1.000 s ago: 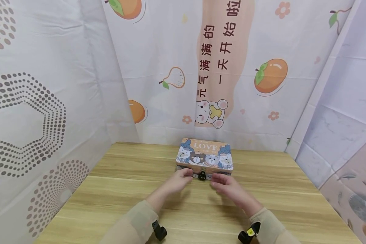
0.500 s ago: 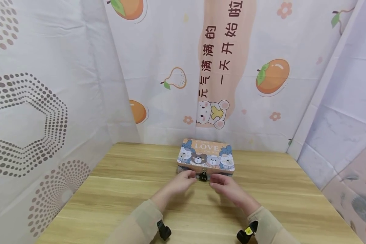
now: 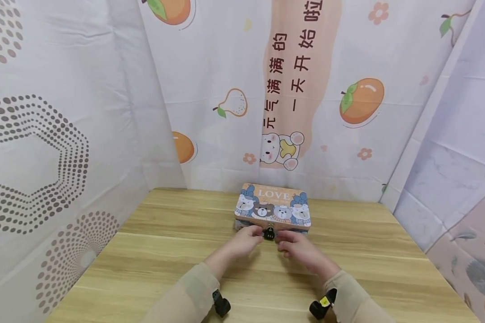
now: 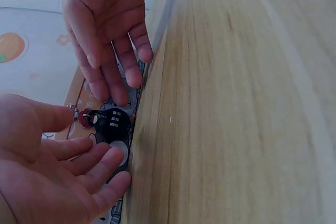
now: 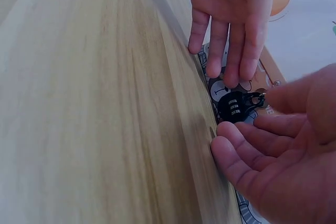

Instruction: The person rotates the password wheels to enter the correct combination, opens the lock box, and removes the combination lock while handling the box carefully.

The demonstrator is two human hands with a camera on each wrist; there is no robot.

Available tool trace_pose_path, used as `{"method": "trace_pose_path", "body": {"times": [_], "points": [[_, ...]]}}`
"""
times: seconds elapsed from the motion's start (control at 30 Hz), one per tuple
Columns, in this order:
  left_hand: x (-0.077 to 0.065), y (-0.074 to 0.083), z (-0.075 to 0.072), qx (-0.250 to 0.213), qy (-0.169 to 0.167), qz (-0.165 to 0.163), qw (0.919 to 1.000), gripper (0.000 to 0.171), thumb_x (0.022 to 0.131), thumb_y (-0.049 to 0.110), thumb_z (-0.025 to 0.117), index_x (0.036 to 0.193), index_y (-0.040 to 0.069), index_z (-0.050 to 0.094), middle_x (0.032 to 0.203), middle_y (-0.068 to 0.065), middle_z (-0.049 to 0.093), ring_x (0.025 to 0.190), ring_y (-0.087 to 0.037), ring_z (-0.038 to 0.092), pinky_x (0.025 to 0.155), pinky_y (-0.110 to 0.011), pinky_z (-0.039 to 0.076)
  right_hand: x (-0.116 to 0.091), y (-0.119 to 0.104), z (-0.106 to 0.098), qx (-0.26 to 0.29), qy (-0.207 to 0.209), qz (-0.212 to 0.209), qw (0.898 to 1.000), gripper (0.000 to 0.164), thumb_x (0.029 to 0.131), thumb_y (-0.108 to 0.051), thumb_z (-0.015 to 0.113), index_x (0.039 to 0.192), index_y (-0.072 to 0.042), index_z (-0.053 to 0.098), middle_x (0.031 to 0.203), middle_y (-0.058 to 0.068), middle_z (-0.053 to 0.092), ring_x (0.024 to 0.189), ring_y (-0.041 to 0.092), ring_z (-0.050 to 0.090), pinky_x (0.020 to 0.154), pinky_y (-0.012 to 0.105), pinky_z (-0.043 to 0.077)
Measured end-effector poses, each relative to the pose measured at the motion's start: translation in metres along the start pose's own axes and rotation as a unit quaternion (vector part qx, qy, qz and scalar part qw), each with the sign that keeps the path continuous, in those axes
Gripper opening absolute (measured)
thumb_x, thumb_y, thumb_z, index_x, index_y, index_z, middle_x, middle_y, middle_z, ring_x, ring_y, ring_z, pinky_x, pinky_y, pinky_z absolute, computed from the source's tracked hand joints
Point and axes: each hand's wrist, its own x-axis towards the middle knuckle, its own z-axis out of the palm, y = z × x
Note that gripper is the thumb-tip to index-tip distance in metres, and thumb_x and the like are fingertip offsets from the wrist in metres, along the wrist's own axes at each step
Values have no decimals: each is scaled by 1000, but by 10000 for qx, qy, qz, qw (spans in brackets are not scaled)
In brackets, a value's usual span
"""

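A lidded box point(image 3: 272, 207) printed with bears and the word LOVE lies near the back of the table. On its front hangs a small black combination padlock point(image 3: 269, 233), its white number dials showing in both wrist views. My left hand point(image 3: 244, 241) is just left of the padlock, fingers loosely bent; the thumb tip is right by the latch point(image 4: 79, 114) in the left wrist view. From the other side my right hand point(image 3: 301, 252) comes close to the padlock, its thumb near the shackle point(image 5: 257, 98) in the right wrist view. Neither hand grips anything.
A wood-grain table point(image 3: 178, 251) spreads around the box. Behind it hangs a white curtain point(image 3: 210, 58) with fruit and a bear print, and a dotted curtain point(image 3: 105, 89) covers the left side. Black straps with small devices are on both wrists.
Both hands have drawn inward, closing in on the padlock from left and right. The box shows only a slight shift in the view, along with the whole scene.
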Motion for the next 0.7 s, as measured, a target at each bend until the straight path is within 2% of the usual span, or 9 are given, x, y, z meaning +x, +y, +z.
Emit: {"method": "trace_pose_path", "body": {"times": [0.23, 0.4, 0.7], "points": [[2, 1, 0, 153, -12, 110, 9998, 36, 98, 2, 56, 132, -9, 59, 129, -22, 63, 126, -36, 55, 110, -52, 39, 4, 1, 4, 110, 52, 70, 9999, 47, 98, 1, 51, 142, 15, 45, 134, 30, 56, 98, 29, 64, 79, 41, 55], [4, 0, 0, 114, -55, 115, 9999, 36, 98, 2, 56, 132, -9, 59, 128, -22, 64, 126, -36, 55, 110, -52, 38, 6, -1, 6, 66, 75, 127, 9999, 45, 100, -1, 50, 141, 15, 46, 128, 29, 58, 93, 28, 64, 77, 40, 54], [9, -3, 2, 147, -51, 177, 9997, 31, 100, 5, 56, 128, -8, 62, 127, -21, 65, 124, -35, 57, 110, -51, 40, 5, -3, 7, 129, 27, 159, 9998, 45, 99, -1, 50, 141, 15, 44, 129, 29, 57, 91, 29, 62, 75, 38, 53]]}}
